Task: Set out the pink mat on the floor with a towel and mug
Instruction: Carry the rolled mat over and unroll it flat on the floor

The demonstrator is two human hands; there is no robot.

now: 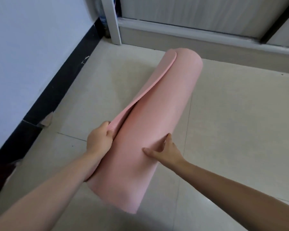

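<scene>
A pink mat (150, 117), rolled into a thick cylinder, stretches from the lower middle of the view toward the upper right, held above the tiled floor. Its loose outer edge peels away along the left side. My left hand (99, 139) pinches that loose edge near the roll's near end. My right hand (165, 150) lies on the roll's right side with thumb and fingers spread against it. No towel or mug is in view.
Pale floor tiles (232, 114) spread around the mat. A white wall with a black skirting board (45, 100) runs along the left. A white frame post (111, 20) and a pale cabinet base (190, 30) stand at the back.
</scene>
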